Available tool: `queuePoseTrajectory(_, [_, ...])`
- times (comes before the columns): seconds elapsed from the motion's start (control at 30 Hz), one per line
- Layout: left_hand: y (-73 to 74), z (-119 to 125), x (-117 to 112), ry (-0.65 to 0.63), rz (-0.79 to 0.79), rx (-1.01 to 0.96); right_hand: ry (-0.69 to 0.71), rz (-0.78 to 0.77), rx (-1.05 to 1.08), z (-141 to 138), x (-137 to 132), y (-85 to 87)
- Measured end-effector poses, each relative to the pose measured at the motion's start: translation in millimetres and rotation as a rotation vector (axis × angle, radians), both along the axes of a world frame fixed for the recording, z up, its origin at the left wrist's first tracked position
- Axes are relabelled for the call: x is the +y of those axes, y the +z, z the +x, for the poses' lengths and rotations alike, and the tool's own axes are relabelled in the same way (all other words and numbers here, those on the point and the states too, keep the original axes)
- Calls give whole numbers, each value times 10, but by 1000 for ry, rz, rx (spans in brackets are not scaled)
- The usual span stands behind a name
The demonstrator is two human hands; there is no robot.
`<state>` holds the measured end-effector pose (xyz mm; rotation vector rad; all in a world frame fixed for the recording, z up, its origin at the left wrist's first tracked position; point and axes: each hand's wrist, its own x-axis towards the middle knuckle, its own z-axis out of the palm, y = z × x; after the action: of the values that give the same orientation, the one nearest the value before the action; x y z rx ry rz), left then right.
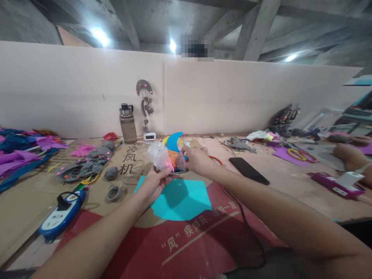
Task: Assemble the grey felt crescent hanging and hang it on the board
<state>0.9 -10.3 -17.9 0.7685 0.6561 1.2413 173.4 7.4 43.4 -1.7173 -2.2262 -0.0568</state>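
A clear plastic bag point(157, 154) with orange and pink pieces showing through it is held up over the table. My left hand point(157, 182) grips its lower left side, thumb on top. My right hand point(197, 159) is closed at the bag's right edge, fingertips pinched on the plastic. Just behind the bag, a blue crescent-shaped piece point(174, 142) stands out, with a yellow piece point(165, 140) beside it. Below both hands lies a turquoise sheet point(183, 197) on the cardboard.
A power strip point(62, 215), grey yarn point(111, 173) and grey felt pieces point(87, 164) lie left. A bottle point(128, 124) and small clock point(149, 136) stand behind. To the right are a phone point(249, 170), scissors point(302, 155) and another person's hand point(345, 157).
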Motion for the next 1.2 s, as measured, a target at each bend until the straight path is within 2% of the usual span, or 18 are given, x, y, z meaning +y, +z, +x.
queuePoseTrajectory(0.1, [8, -3, -8, -14, -13, -1, 18, -12, 73, 41, 14, 23])
queuePoseTrajectory(0.2, [10, -6, -19, -42, 8, -26, 56, 14, 103, 94, -33, 144])
queuePoseTrajectory(0.37, [19, 0, -32, -52, 31, -32, 8, 47, 40, 117, -180, 395])
queuePoseTrajectory(0.5, [40, -6, -26, -35, 24, -37, -23, 60, 70, 151, -241, 439])
queuePoseTrajectory(0.67, [32, -17, -11, -6, -1, -65, 11, 45, 250, 333, -176, 327])
queuePoseTrajectory(0.77, [6, -19, 5, 16, -1, -52, 41, -21, 424, 480, -137, 212])
queuePoseTrajectory(0.93, [11, -47, 53, 138, 14, -30, 129, -308, 700, 606, -227, -63])
queuePoseTrajectory(1.03, [32, -67, 77, 174, 34, -35, 189, -473, 672, 552, -308, -232])
queuePoseTrajectory(1.1, [42, -68, 79, 161, 46, -35, 151, -447, 631, 489, -327, -307])
queuePoseTrajectory(1.2, [54, -47, 54, 137, 60, -17, 90, -371, 752, 392, -308, -363])
